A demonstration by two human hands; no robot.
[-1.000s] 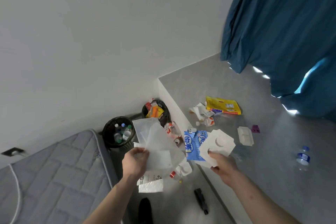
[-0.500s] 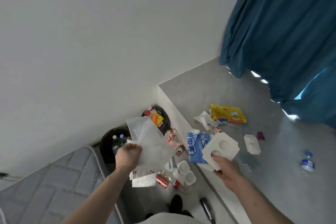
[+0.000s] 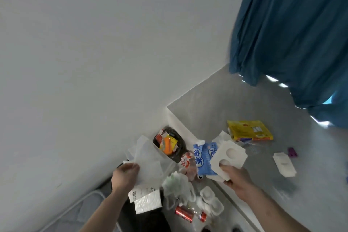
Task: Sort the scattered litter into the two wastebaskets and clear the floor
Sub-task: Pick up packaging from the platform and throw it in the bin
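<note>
Low in the frame's centre, the left hand (image 3: 125, 175) grips a translucent plastic bag (image 3: 150, 158) near the wastebasket (image 3: 178, 149); right of it, the right hand (image 3: 235, 177) pinches a white foam tray (image 3: 227, 158).

Single head-worn view, tilted forward and down, close over both forearms, toward a wall corner (image 3: 167, 108).

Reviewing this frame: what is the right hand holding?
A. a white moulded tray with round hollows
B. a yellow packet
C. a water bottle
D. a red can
A: the right hand grips a white tray with two round hollows, held up above the floor; the yellow packet lies on the floor and the red can lies lower down, both untouched.
</note>
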